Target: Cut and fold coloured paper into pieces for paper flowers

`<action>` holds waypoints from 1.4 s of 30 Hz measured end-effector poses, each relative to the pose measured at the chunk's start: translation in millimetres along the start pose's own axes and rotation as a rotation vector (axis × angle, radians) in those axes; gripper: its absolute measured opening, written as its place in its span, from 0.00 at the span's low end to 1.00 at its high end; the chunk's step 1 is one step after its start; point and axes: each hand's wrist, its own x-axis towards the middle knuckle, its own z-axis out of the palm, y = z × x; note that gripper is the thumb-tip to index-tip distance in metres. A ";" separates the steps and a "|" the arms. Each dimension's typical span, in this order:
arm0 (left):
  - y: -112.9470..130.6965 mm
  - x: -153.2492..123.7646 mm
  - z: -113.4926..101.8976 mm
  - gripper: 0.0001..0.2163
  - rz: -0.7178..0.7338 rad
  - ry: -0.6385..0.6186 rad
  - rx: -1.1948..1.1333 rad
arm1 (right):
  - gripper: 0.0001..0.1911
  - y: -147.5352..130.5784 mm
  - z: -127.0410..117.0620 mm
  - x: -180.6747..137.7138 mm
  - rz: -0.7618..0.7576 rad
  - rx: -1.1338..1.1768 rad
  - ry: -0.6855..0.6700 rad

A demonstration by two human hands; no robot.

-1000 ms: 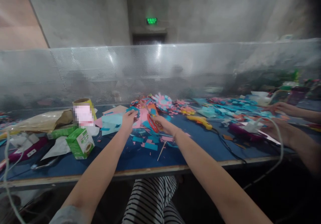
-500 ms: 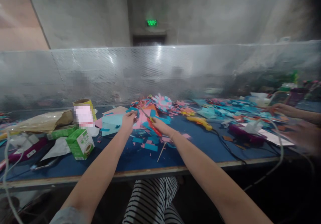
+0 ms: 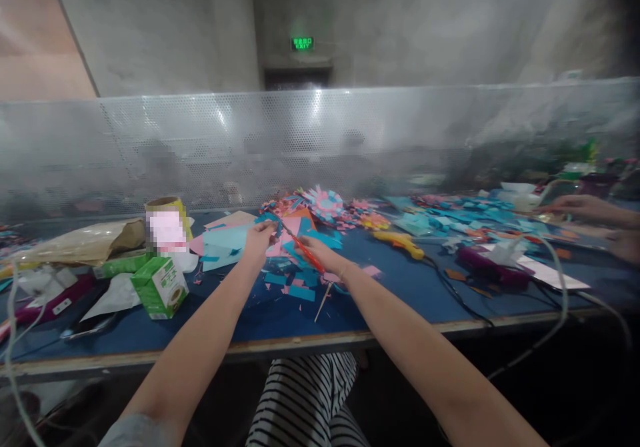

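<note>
Pinched in my left hand (image 3: 261, 237) is a small piece of blue paper (image 3: 273, 219), partly covered by the fingers. My right hand (image 3: 320, 253) is closed on the red handles of a pair of scissors (image 3: 311, 255). Their blades point up and left, close to the blue paper; whether they touch it I cannot tell. Beneath both hands lie pink and light blue paper sheets (image 3: 223, 245). Small blue and pink scraps (image 3: 301, 293) and a thin wooden stick (image 3: 323, 302) are scattered nearer the table edge.
Behind my hands stands a pile of paper flowers (image 3: 324, 203). To the right are a yellow glue gun (image 3: 400, 241), a purple power strip (image 3: 490, 267) and another person's hand (image 3: 575, 208). A green box (image 3: 161, 288) and a tape roll (image 3: 169, 223) stand left. A perforated screen (image 3: 280, 133) rises behind.
The scissors have turned slightly and their blades look closer together. My left hand has shifted a little to the right. At the right, the other person's nearer hand has moved up and away.
</note>
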 end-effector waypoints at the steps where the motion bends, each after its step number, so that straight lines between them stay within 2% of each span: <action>1: -0.2 -0.5 0.5 0.10 0.001 -0.001 0.011 | 0.09 -0.5 0.1 -0.3 -0.001 -0.003 0.003; 15: 1.3 -4.1 1.9 0.09 -0.079 -0.016 -0.083 | 0.08 -10.7 1.5 -2.4 0.005 -0.201 0.023; 21: 1.4 -2.4 0.6 0.12 -0.094 -0.030 -0.108 | 0.11 -5.6 1.0 0.5 -0.085 -0.351 0.034; 27: 4.0 -2.8 -0.4 0.11 -0.115 -0.053 -0.135 | 0.10 -0.4 -1.1 -0.8 -0.165 -0.425 0.042; 31: 4.1 -2.7 -0.7 0.12 -0.125 -0.091 -0.148 | 0.08 -3.2 -1.2 -3.3 -0.161 -0.402 0.037; 37: 4.7 -2.3 -0.9 0.12 -0.117 -0.099 -0.140 | 0.10 -1.4 1.7 -2.4 -0.063 -0.239 0.050; 42: 0.9 0.3 -2.2 0.11 -0.055 -0.117 0.074 | 0.07 12.1 -0.1 8.0 -0.086 -0.143 0.169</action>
